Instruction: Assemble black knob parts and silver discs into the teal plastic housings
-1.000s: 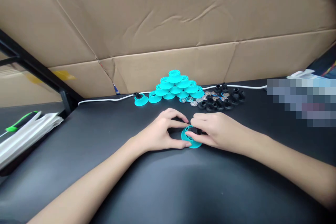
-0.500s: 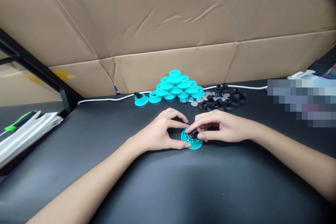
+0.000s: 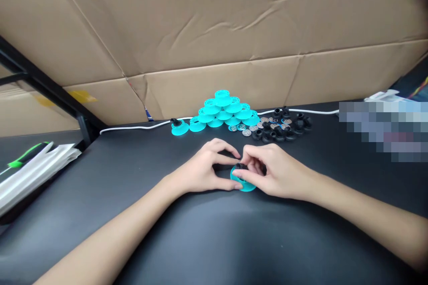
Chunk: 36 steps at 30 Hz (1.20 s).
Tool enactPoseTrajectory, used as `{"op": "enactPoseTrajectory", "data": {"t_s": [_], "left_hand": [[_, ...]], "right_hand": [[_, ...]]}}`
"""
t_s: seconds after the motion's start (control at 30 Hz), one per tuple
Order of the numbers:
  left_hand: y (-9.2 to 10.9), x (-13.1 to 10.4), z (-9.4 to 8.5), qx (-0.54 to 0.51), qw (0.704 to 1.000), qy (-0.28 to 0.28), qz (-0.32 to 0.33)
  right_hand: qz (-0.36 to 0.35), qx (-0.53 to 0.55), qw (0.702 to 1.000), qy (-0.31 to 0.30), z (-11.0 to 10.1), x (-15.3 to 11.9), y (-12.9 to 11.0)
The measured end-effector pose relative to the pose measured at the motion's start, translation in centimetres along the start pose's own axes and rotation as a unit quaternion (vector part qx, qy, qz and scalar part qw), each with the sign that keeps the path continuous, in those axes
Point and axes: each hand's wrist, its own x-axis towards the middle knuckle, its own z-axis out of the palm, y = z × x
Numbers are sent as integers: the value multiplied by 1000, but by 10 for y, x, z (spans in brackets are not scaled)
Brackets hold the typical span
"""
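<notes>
A turquoise flared plastic ring (image 3: pixel 247 186) lies on the black table in front of me. Its left rim is gripped between the thumb and fingers of my left hand (image 3: pixel 210 167). Set in the ring's centre is a black plastic fitting (image 3: pixel 240 167) with a short spout, which my right hand (image 3: pixel 270 169) pinches between thumb and curled fingers. The right fingers partly hide the fitting and the ring's right side. Further back on the left stands another turquoise ring (image 3: pixel 180 128) with a black fitting (image 3: pixel 174 121) in it.
Turquoise rings (image 3: pixel 216 110) are stacked in a pyramid near the cardboard wall (image 3: pixel 200 31). Right of them lie small round metallic discs (image 3: pixel 246 132) and several black fittings (image 3: pixel 287 133). A white cable (image 3: pixel 140 128) runs behind. A green-and-black screwdriver (image 3: pixel 28 153) and white packets (image 3: pixel 40 173) lie at left.
My right hand has turned over the black fitting, its fingers now curled behind it and its thumb across the front. My left hand stays in place on the turquoise ring.
</notes>
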Motion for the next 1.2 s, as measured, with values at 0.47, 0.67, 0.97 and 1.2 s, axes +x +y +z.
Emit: {"op": "enactPoseTrajectory", "data": {"t_s": [0.47, 0.67, 0.97, 1.2], "left_hand": [[4, 2, -2, 11, 1000, 4, -10], [-3, -6, -23, 62, 997, 23, -44], [-2, -4, -17, 59, 991, 86, -89], [-7, -7, -35, 251, 954, 82, -145]], "right_hand": [[18, 8, 999, 46, 9, -1, -3], [-47, 66, 996, 46, 8, 2, 12], [-42, 68, 996, 48, -1, -1, 21], [-65, -10, 998, 8, -5, 3, 18]]}}
